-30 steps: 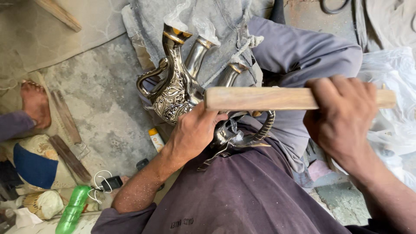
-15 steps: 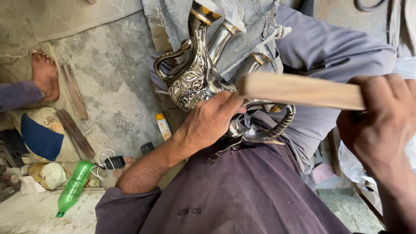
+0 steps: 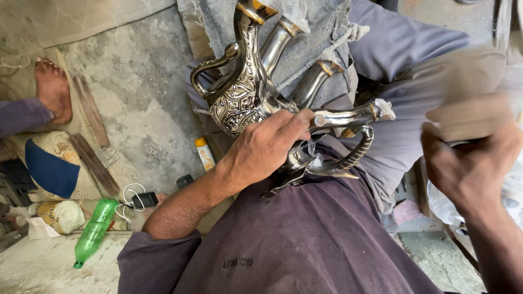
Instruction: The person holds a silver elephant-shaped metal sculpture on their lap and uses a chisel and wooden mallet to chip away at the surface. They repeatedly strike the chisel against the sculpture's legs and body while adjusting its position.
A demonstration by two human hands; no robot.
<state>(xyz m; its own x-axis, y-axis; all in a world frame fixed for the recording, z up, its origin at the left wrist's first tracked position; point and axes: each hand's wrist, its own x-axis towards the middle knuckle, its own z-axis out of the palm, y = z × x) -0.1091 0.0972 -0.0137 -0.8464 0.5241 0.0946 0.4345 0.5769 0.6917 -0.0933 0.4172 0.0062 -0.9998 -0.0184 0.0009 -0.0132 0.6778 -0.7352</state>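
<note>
Silver, black-patterned pot (image 3: pixel 239 103); perhaps tan block (image 3: pixel 468 117)

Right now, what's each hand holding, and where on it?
Left hand grips a silver pot at its neck, in the lap. Right hand grips a wooden stick near one end; motion blur hides the rest.

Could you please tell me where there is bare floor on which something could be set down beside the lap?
One bare patch: grey concrete floor between the wooden sticks and the denim cloth. The lap is crowded: left hand holds a metal pot, right hand a blurred wooden block. Lower left is cluttered: green bottle, phone, cushion.
</note>
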